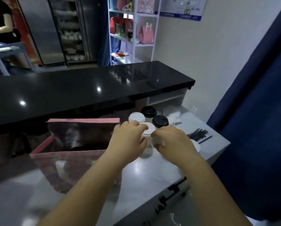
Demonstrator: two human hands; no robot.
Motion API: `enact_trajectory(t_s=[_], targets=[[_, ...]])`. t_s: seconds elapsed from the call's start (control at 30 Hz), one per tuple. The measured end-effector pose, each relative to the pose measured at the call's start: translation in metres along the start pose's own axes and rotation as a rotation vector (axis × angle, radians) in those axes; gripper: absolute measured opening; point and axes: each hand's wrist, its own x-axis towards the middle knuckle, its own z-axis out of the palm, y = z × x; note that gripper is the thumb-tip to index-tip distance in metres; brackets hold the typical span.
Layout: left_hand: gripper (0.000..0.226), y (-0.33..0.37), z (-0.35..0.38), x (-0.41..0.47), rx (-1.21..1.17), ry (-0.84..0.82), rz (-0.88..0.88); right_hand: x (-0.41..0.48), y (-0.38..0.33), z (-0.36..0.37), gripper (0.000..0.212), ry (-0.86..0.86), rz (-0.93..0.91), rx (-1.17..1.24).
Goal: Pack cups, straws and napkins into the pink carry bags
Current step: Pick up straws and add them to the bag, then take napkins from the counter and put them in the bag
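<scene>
Forearms are stretched fwd over worktop (144, 173). White-lidded cup (148, 130), upright, is gripped by curled fingers of left hand (128, 141). Right hand (172, 141) is curled just beside it, hold unclear. Pink bag (82, 120) is open to the left, nearer left hand.

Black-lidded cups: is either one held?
No, both black-lidded cups stand ungripped behind the left hand and right hand, whose fingers curl round a white-lidded cup.

Café: black service counter (87, 88), lidded takeaway cups (136, 117), fridge (43, 30).
</scene>
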Motion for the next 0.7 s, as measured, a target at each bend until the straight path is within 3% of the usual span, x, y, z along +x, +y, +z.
enact_trajectory(t_s=[0.13,0.4,0.57,0.7], targets=[[0.038,0.073,0.039,0.024,-0.045,-0.031,0.037,-0.042,0.072,-0.009,0.03,-0.046,0.07,0.004],[0.036,0.19,0.14,0.052,-0.099,-0.261,0.013,-0.123,0.209,0.003,0.032,-0.131,0.234,0.112],[0.032,0.218,0.167,0.065,-0.099,-0.354,-0.015,-0.136,0.26,0.016,0.031,-0.189,0.251,0.207],[0.029,0.202,0.159,0.105,-0.167,-0.29,-0.054,-0.115,0.294,0.023,0.029,-0.141,0.238,0.277]])
